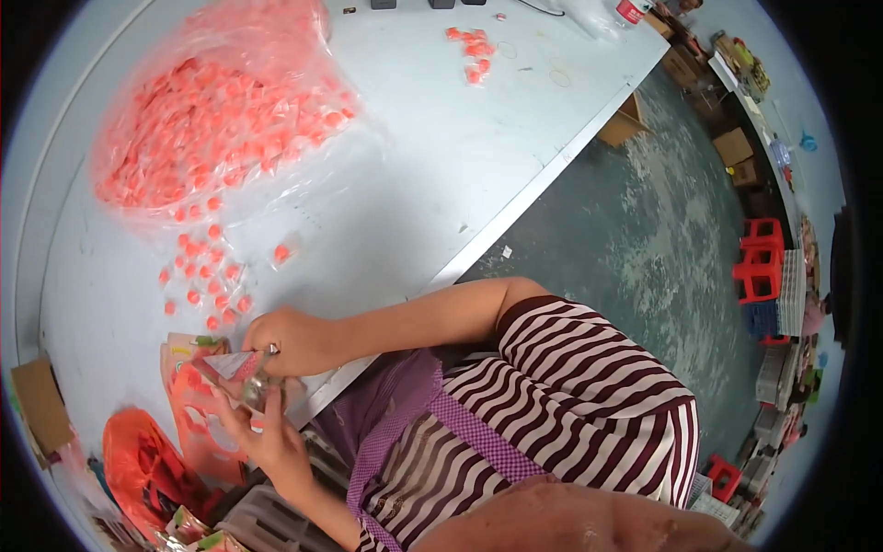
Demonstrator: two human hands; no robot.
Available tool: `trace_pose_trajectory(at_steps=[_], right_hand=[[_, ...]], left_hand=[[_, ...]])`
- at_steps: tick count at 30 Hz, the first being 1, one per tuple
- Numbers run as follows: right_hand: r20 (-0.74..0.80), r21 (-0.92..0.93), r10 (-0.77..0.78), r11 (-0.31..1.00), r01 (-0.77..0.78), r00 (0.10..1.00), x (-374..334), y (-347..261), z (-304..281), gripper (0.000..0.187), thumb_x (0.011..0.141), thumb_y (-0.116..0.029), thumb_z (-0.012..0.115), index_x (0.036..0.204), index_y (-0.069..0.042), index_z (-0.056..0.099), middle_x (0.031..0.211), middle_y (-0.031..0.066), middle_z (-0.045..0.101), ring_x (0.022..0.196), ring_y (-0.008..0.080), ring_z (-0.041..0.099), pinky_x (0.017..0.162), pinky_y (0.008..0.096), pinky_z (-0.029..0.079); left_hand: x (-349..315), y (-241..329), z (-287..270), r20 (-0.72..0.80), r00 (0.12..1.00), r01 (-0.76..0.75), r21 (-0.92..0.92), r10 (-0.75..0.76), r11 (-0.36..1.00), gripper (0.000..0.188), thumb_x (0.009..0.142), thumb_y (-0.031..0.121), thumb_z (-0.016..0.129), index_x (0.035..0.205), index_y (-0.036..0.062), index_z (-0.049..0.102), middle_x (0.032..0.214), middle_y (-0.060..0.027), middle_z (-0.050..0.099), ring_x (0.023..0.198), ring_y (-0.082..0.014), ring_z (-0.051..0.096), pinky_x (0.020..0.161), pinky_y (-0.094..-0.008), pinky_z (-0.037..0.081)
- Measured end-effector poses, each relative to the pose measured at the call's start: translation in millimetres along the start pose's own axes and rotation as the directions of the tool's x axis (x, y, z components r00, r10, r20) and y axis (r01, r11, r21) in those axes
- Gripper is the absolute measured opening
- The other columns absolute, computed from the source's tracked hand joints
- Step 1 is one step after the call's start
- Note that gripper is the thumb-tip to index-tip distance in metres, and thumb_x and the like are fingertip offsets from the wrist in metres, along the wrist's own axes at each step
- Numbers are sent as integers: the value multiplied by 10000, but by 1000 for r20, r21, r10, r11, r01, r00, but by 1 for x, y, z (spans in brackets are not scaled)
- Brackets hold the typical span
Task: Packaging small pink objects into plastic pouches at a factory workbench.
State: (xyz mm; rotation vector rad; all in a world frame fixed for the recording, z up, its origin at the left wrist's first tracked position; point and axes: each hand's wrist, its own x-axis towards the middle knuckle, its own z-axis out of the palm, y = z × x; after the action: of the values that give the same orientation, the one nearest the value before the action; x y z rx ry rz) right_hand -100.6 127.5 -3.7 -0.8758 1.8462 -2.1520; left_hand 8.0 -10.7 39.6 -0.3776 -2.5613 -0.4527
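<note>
At the table's near edge, both my hands meet around a small printed pouch [232,365] with a pinkish-red face and a shiny clear part. My left hand [276,446] grips it from below, fingers wrapped along its side. Over its upper edge, my right hand [299,342] is bent with curled fingers; their tips are hidden, so what they pinch cannot be made out. Several small red pieces in clear wrappers [212,267] lie loose just beyond my hands. Behind them spreads a large clear plastic bag [313,166] full of the same pieces.
More wrapped pieces [472,46] lie at the table's far side. Left of my hands are a pink printed package [189,405] and an orange-red bag [138,460]. The white table edge [552,179] runs diagonally; red stools [759,262] and a cardboard box [625,120] stand on the floor beyond.
</note>
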Motion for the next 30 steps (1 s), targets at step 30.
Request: trace_pose_trajectory(at_steps=[30], right_hand=[[262,-876,-36,411,253,964,56,42,-151,198,804,-271,626,985,-196,655,1192,34,560,1157,245,433,988,479,262]], left_hand=[[2,-47,72,-87,941,300,-234,-327,925,125,766,0,641,810,-62,542,1265,-241,500,1194,-395,468,961,-404,404]])
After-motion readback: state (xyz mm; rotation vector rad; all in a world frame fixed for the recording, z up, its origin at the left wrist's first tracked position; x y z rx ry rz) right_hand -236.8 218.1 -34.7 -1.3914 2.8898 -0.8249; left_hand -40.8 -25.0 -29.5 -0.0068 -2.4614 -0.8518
